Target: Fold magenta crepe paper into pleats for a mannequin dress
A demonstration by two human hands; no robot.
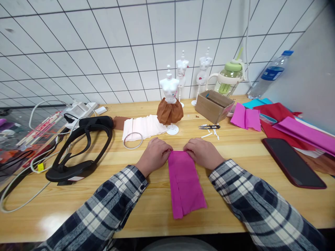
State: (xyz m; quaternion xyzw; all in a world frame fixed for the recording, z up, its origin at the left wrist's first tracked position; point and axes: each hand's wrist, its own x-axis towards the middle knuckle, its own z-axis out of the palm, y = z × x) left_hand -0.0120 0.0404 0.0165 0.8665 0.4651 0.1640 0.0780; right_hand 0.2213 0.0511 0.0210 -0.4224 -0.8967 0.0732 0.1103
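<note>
Head view, cloth: a pink cloth [190, 184] is laid flat on the wooden table [146, 216], between the two forearms, its far edge held at the hands.
Lie from grip: the body of the cloth is spread from the pinched edge back toward the wearer.
Long axis: run from far to near, with the near end slanted slightly rightward.
Left grip: the far left corner is pinched between thumb and fingers of the left hand [157, 155]; no gap is seen.
Right grip: the far right corner is likewise pinched by the right hand [204, 151], closed down on the edge.
Nearer hand: neither; the far edge is shared by both, a short stretch left bare between them.
Lengthwise line: seen toward the cloth's left side; whether a fold or a layer's edge is shown cannot be told.
Hidden: the corners are covered by the fingers; the underside and layer count are not shown.
Cut off: both plaid sleeves [104, 209] and a grey rounded shape [180, 244], by the bottom border; the latter cannot be identified.
</note>
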